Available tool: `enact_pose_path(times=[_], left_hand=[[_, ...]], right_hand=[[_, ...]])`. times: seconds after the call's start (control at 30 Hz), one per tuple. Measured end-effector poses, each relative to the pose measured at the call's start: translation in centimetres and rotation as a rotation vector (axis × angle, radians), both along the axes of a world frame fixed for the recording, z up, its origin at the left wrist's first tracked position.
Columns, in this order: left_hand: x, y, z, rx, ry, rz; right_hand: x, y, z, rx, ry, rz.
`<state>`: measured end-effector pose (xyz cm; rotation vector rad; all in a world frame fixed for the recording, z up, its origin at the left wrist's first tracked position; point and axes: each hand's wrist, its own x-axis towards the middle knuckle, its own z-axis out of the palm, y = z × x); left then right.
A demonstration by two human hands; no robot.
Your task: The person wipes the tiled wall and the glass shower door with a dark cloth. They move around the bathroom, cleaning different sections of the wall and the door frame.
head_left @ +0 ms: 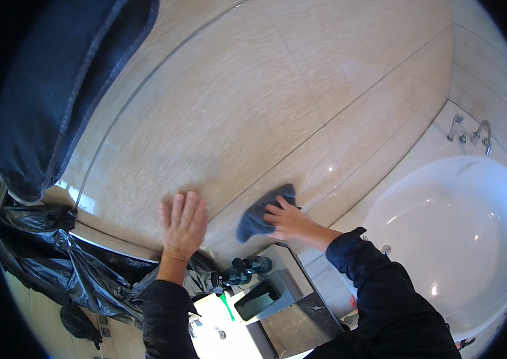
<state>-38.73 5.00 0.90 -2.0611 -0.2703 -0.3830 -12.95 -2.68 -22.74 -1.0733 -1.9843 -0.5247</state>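
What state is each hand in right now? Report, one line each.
Left hand: open and empty, fingers extended at the beige tiles.
Right hand: holding the dark blue-grey cloth, fingers partly curled over it.

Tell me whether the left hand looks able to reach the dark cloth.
Likely yes: the left hand looks empty, and only tiled surface shows between it and the uncovered left side of the dark cloth, though the right hand covers part.

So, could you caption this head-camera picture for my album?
Right hand holding a dark cloth against beige tiles, left hand spread nearby, white bathtub at right.
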Motion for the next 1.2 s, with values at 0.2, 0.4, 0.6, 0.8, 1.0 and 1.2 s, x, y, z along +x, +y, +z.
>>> enact_pose_path(times=[0.2, 0.4, 0.6, 0.8, 1.0, 1.2], left_hand=[[1.5, 0.5, -3.0, 0.051, -0.052, -0.030], [0.5, 0.3, -3.2, 0.072, -0.056, -0.024], [1.1, 0.8, -3.3, 0.078, -0.081, -0.029], [0.9, 0.6, -3.1, 0.077, -0.053, -0.042], [1.3, 1.0, -3.2, 0.075, -0.055, -0.055], [0.6, 0.4, -3.2, 0.090, -0.077, -0.023]], right_hand=[[8.8, -1.6, -3.4, -0.052, 0.260, -0.380], [5.1, 2.5, 9.7, 0.228, 0.690, -0.399], [-4.6, 2.5, 5.3, -0.057, 0.214, -0.233], [-3.3, -0.5, -7.0, -0.221, 0.147, -0.052], [2.8, -3.5, -2.1, -0.040, 0.550, -0.431], [1.5, 2.1, 8.6, 0.166, 0.697, -0.347]])
